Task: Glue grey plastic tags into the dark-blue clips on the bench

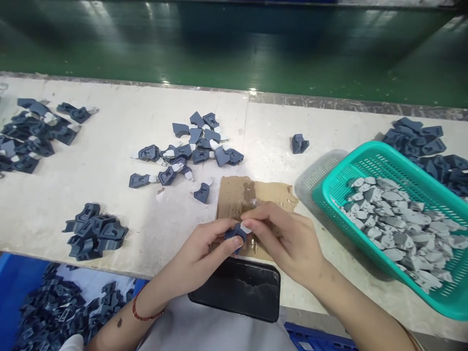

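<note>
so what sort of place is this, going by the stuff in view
Probably a workbench in a factory or workshop. Similar dark parts lie in several piles on the worktop, a green basket holds many small grey pieces, and a blue bin holds more dark parts.

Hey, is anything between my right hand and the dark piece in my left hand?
Only the small pale piece pinched by your right hand; it appears to meet the dark piece in your left hand. Nothing else visible stands between them.
</note>
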Demonstrator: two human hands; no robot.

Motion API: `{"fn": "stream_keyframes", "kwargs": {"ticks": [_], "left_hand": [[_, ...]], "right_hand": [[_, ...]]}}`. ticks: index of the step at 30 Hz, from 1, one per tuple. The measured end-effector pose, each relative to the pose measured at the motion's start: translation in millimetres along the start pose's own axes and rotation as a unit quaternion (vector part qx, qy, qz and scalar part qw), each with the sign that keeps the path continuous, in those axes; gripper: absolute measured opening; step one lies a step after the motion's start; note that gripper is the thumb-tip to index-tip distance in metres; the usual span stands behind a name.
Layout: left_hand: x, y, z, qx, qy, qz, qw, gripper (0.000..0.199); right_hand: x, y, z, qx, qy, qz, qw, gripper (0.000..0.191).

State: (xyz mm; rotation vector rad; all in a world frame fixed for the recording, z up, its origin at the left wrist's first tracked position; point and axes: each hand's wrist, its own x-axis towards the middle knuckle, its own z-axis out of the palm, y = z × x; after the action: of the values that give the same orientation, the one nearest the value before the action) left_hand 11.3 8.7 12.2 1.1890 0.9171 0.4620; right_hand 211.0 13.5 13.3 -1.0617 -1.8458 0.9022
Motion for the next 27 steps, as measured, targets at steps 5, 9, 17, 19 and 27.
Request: {"fn": "stream_keyframes", "kwargs": {"ticks": [5, 9, 17, 19, 27], "left_hand": [[-1, 7, 3.5, -0.068, 0.023, -0.01, 0.997, 0.026], [-3, 13, 10.7, -0.079, 0.042, -0.018, 0.996, 0.028], [2, 18, 19.6, -0.108, 0.034, -0.005, 0.994, 0.026], [2, 21, 20.2, -0.095, 0.031, 0.002, 0.995, 0.025], [13, 25, -1.5, 0.212, 0.223, 0.059, 0.95, 0.02]], "right_hand": [[-1, 0, -4, -0.072, -0.079, -0.052, 0.993, 0.063], [-2, 0, 2, -0.146, -0.048, -0.055, 0.987, 0.053], [-5, 2, 3, -0.128, -0.018, -0.056, 0.99, 0.036], [-3, 2, 1, -0.134, -0.017, -0.057, 0.989, 0.036], [0, -8, -52, -0.225, 0.063, -0.005, 0.972, 0.014]]}}
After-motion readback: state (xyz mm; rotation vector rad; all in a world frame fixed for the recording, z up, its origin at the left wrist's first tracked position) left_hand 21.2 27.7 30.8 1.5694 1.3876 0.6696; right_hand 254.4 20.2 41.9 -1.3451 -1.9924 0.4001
